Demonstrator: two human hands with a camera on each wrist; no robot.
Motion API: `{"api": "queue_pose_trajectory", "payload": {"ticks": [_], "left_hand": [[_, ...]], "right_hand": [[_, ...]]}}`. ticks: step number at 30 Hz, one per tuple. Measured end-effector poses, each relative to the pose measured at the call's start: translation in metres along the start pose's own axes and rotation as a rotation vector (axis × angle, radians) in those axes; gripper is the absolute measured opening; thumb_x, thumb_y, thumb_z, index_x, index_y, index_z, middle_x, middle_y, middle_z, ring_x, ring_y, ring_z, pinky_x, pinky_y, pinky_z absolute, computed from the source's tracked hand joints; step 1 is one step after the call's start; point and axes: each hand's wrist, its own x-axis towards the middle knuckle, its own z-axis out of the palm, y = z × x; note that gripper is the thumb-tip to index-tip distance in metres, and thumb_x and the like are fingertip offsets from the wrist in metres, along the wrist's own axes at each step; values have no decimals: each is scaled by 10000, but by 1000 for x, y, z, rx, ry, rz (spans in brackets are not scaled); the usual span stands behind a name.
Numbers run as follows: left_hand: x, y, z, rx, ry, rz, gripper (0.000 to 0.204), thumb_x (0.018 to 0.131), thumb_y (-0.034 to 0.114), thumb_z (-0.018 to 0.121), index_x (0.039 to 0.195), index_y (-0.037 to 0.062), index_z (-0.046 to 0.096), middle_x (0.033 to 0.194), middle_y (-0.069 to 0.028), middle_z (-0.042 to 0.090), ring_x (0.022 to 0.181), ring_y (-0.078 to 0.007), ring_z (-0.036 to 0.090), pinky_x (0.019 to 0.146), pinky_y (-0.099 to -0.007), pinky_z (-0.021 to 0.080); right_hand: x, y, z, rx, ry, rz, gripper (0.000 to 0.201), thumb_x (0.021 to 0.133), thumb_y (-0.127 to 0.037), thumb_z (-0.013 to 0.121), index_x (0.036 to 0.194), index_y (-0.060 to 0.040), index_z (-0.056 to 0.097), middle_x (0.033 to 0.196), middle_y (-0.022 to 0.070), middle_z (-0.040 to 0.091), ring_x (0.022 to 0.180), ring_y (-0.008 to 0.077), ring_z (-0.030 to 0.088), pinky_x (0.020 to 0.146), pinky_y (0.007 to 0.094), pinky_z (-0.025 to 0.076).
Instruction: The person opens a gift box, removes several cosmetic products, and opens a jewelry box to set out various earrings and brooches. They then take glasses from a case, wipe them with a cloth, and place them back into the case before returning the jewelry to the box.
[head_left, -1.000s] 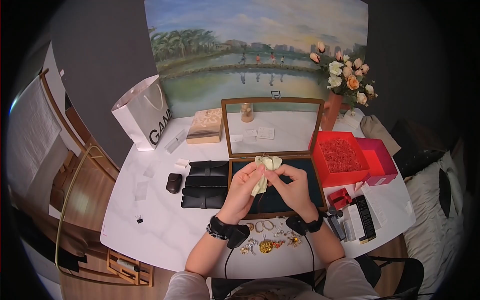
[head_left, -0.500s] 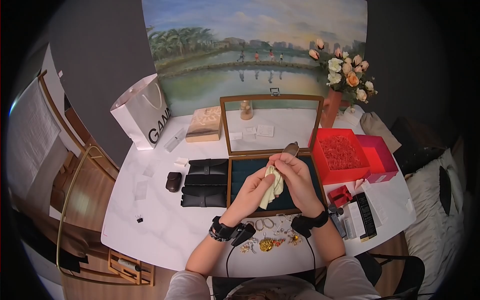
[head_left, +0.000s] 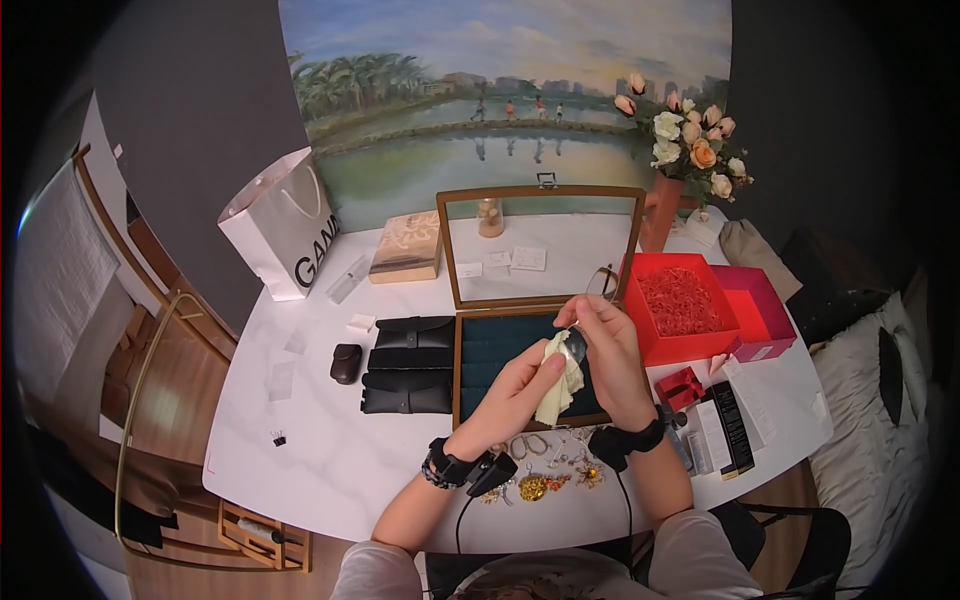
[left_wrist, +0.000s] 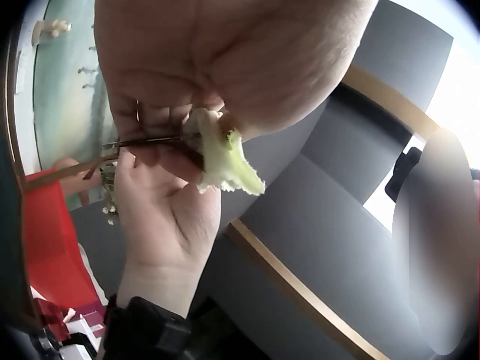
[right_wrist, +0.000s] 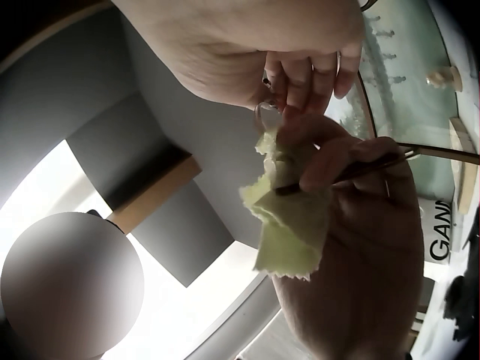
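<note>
Over the jewelry box point(head_left: 490, 355), my two hands are close together on a pair of glasses point(head_left: 604, 283) with a thin frame. One lens shows above the right fingers, while a darker lens lies against a pale yellow cloth point(head_left: 562, 388). My left hand point(head_left: 505, 396) pinches the cloth at that lens, with the thumb on top. The fingers of my right hand point(head_left: 618, 365) hold the frame near its middle. In the right wrist view, a clear nose pad point(right_wrist: 266, 115) and a thin dark temple arm point(right_wrist: 367, 169) show; the cloth point(right_wrist: 289, 240) hangs below with a zigzag edge.
The box's glass lid point(head_left: 540, 245) stands raised. Jewelry point(head_left: 540, 487) lies in front of the box. Two black cases point(head_left: 408, 392) and a brown pouch point(head_left: 346, 363) lie left. At right are a red box point(head_left: 690, 310), small packages point(head_left: 730, 435) and a flower vase point(head_left: 660, 215).
Both hands have moved right and turned the glasses, so one lens now stands out above the right hand. The cloth has shifted from above the fingers to below them.
</note>
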Motion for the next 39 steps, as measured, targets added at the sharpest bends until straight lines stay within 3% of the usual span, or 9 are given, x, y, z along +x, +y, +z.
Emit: {"api": "queue_pose_trajectory", "payload": {"ticks": [2,8,17,19,26,29,31,35,39], "left_hand": [[-1,2,0,-11,37,6,361,1151,351,440,1102,55,641,888,28,649,764,-20,564,671,-207,448],[-3,0,-11,-23,-140,-107,397,1149,347,449,1031,47,681,891,24,663,791,-20,576,704,-209,471],[2,-2,-11,397,-74,79,254,1107,201,551,1154,5,707,970,-19,728,858,-53,625,765,-244,509],[2,-4,-9,384,-37,101,219,1075,177,610,1164,-11,680,889,-93,688,779,-100,613,709,-264,498],[5,-8,-9,503,-91,371,232,1076,158,604,1218,-19,653,907,-110,655,747,-113,581,655,-270,469],[0,-3,-8,416,-67,200,202,1085,153,599,1149,-24,672,860,-15,660,766,-33,552,647,-231,448],[-3,2,-5,144,-107,7,212,1096,166,584,1102,-16,694,825,34,651,710,-7,526,592,-206,408],[-4,-4,-12,15,-179,-45,255,1115,191,549,1078,-7,706,811,58,651,670,-2,523,573,-196,404],[-5,-5,-16,102,-251,-38,290,1129,224,514,1157,-12,681,848,-6,703,718,-35,621,630,-210,488]], "right_hand": [[1,3,0,-16,-18,-7,234,1096,-224,585,1030,-22,682,978,29,684,947,85,610,877,251,470],[3,5,-7,18,30,-42,218,1101,-219,573,1030,-33,663,967,25,663,932,73,592,863,243,462],[4,4,-5,112,102,-43,204,1107,-217,562,1033,-47,648,944,13,631,826,52,556,754,219,458],[5,5,-5,94,129,-46,208,1107,-219,561,1024,-48,647,942,11,629,801,46,545,744,214,454],[7,2,-15,378,52,163,205,1115,-291,552,1061,-101,606,909,-36,578,685,45,506,685,238,464],[9,1,-16,469,61,204,207,1116,-308,547,1079,-111,599,906,-40,571,670,48,499,665,241,459],[10,4,-18,531,52,227,208,1117,-310,546,1087,-112,600,908,-40,574,668,49,497,661,240,454],[5,7,-14,502,-59,288,195,1111,-287,555,1092,-104,621,920,-36,589,687,52,507,661,234,445],[3,7,-8,441,-88,290,202,1099,-282,577,1102,-91,645,918,-34,599,660,50,511,637,226,443]]}}
